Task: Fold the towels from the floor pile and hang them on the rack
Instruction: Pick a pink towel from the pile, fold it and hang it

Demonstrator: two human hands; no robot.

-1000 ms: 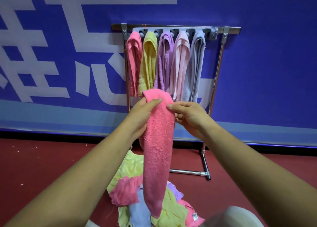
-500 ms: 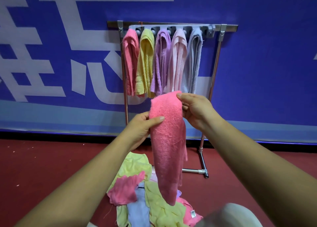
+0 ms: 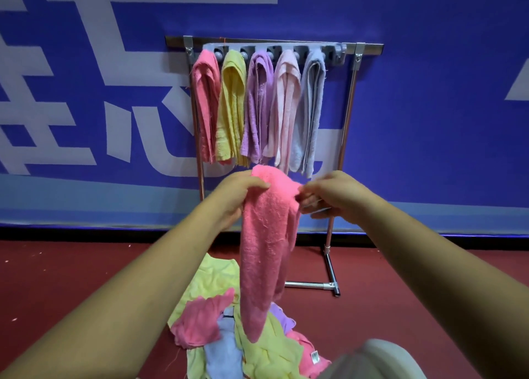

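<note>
Head view, one frame.

**Position.** We hold the pink towel (image 3: 269, 235) at frame centre. It is folded into a long narrow strip and hangs straight down. Its lower tip is in front of the floor pile (image 3: 214, 275) at 6 o'clock.

**Hands.**
- The left hand (image 3: 237, 195) has its fingers curled over the strip's top edge from 9 o'clock and is clamped on the cloth.
- The right hand (image 3: 332, 195) pinches the same edge from 3 o'clock. Its fingertips are blurred, but we take it to be gripping.

**Rack.** The rack (image 3: 350, 115) stands at 12 o'clock. Five folded towels already hang from its grey clip strip (image 3: 335, 53).

**Risks, our judgement.**
- The fold is kept only by the two pinches at the top. If either one loosens, the layers will likely slide apart and the strip will need refolding.
- The only slot that looks free is at the strip's 1 o'clock end, just beside the grey-blue towel (image 3: 310, 103). Pushing in there could drag that towel off.
- The rack looks light, so a hard push could shift it.
- The dangling tip could catch on the pile as we lift.

**Writing.**
- The wall banner (image 3: 86, 63) carries large white characters. They are cropped by the frame, so we cannot read them.
- A small white tag (image 3: 315, 357) shows on a pink towel at 5 o'clock. Its print is too small to make out.
- No brand is visible.
</note>
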